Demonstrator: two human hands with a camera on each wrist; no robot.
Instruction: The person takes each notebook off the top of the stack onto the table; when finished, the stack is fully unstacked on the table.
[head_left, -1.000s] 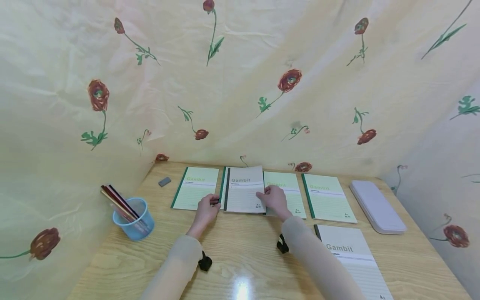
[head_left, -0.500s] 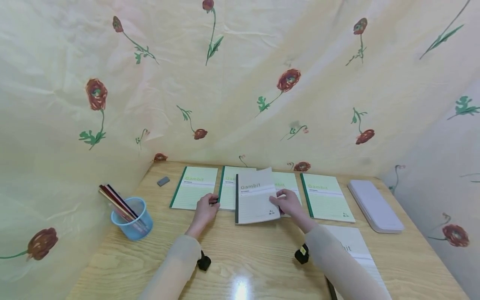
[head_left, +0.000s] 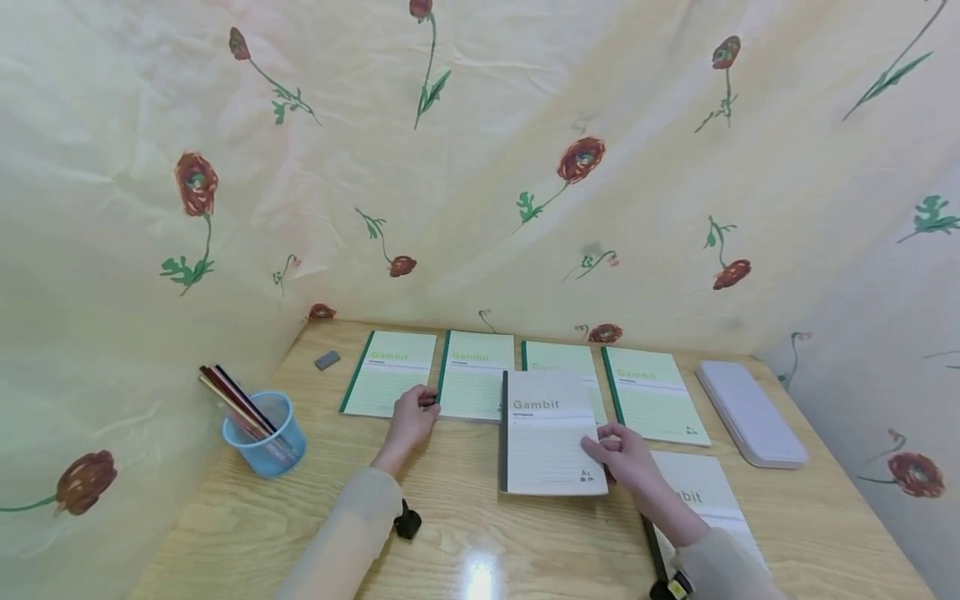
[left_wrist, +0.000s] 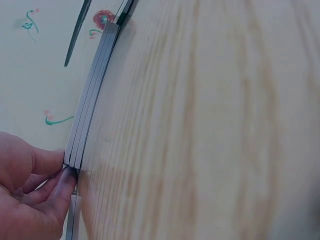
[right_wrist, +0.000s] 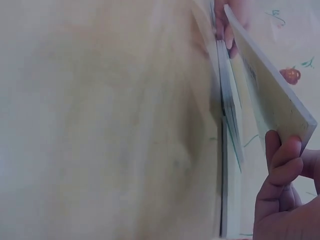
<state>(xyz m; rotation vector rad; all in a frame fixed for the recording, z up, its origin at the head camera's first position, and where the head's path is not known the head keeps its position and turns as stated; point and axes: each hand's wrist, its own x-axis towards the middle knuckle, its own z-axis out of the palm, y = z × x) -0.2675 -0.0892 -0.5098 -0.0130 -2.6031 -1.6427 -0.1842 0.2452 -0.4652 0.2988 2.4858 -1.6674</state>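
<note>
My right hand (head_left: 628, 457) pinches the lower right corner of a white notebook (head_left: 551, 437) with a dark spine and "Gambit" on its cover. That notebook is lifted off the table, as the gap in the right wrist view shows; the right hand (right_wrist: 285, 200) has its thumb on one side and curled fingers on the other. My left hand (head_left: 414, 417) holds the lower left corner of a stack of pale green notebooks (head_left: 475, 379), second from the left. In the left wrist view, thumb and finger meet at the corner of the stack (left_wrist: 95, 95).
More green-spined notebooks lie at the left (head_left: 390, 379), behind the held one (head_left: 558, 358) and at the right (head_left: 656, 396). A white notebook (head_left: 712, 500) lies partly under the right forearm. Around them are a pencil cup (head_left: 281, 450), a grey eraser (head_left: 327, 360) and a pale case (head_left: 752, 412).
My right hand has lifted the white notebook off the second green stack and carried it right and towards me. My left hand has stayed at the stack's corner.
</note>
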